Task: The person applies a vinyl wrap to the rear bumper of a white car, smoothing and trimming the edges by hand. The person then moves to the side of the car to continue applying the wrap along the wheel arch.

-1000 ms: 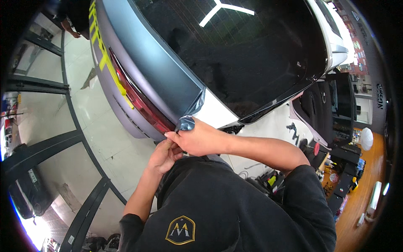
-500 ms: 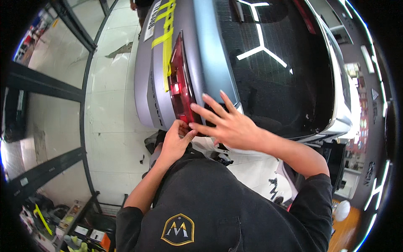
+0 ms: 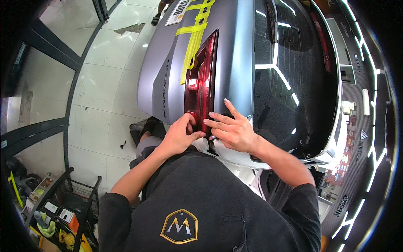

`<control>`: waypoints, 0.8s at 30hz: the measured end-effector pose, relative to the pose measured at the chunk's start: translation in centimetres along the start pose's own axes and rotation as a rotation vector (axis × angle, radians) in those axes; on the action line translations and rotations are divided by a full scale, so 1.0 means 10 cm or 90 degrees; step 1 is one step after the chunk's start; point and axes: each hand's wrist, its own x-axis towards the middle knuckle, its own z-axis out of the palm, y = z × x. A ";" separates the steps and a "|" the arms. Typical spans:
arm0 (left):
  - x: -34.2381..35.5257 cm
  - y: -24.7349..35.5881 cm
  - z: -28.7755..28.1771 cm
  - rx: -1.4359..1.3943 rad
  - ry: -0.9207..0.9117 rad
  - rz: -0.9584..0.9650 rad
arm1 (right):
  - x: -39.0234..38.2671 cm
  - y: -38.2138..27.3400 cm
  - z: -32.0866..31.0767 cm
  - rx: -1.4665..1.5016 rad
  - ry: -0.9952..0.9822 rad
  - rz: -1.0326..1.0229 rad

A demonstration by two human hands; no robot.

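**A:** Two hands on the red tail light, both at its near end. Left hand has its fingers drawn together, tips pinching at the lamp's lower corner. I can't tell whether there's film or an edge between them.

**B:** Right?

**A:** Right hand is spread flat, fingers fanned, pressing on the grey body panel just beside the lamp's edge. Thumb side points toward the left hand; the two nearly touch.

**B:** Step?

**A:** Looks like edge work at the lamp corner: one hand braces, the other picks or tucks at the seam. Judgement only. The corner itself is hidden under the fingertips.

**B:** Next move needs what?

**A:** Fine fingertip control right at the seam, with steady pressure from the flat hand so the surface doesn't shift. Probably a slow pull or push along the lamp's edge, away from the body.

**B:** Surface?

**A:** Matte grey car rear, smooth, curved. Yellow tape strips lie across it beyond the hands, past the lamp's far end. Dark rear glass sits to the right of the right hand and reflects ceiling light strips.

**B:** Room?

**A:** White tiled floor off to the left of the left hand. Black wire rack with small items behind the left elbow. Shop interior and lit signs far right.
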 end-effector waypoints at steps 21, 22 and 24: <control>0.10 0.55 -0.24 0.297 -0.110 0.053 | -0.13 -0.19 0.18 0.079 0.238 0.147; 0.09 0.57 -0.24 0.345 -0.098 0.171 | -0.14 -0.20 0.19 0.071 0.249 0.150; 0.09 0.61 -0.18 0.394 -0.081 0.307 | -0.18 -0.23 0.23 0.057 0.275 0.156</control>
